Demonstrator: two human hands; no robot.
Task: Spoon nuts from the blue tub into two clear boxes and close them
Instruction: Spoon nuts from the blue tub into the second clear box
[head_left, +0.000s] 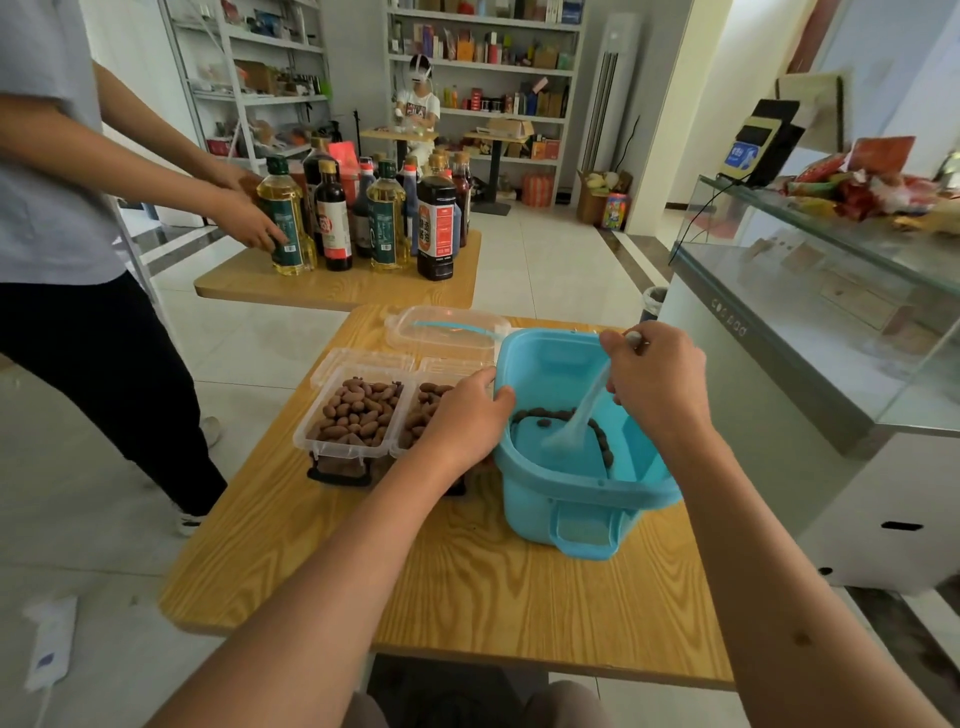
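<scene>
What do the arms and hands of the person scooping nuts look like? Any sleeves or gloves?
Both arms are bare all the way up to the picture's bottom edge, so no sleeves show. The left hand and right hand wear no gloves, and I can see no rings, watch or bracelet. The right forearm has a small dark spot, maybe a mole.

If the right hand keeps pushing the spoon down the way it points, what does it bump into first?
Probably the bottom of the blue tub. The right hand aims the white spoon down and left; its tip looks at or near the floor, beside the nuts. Depth is hard to judge.
</scene>
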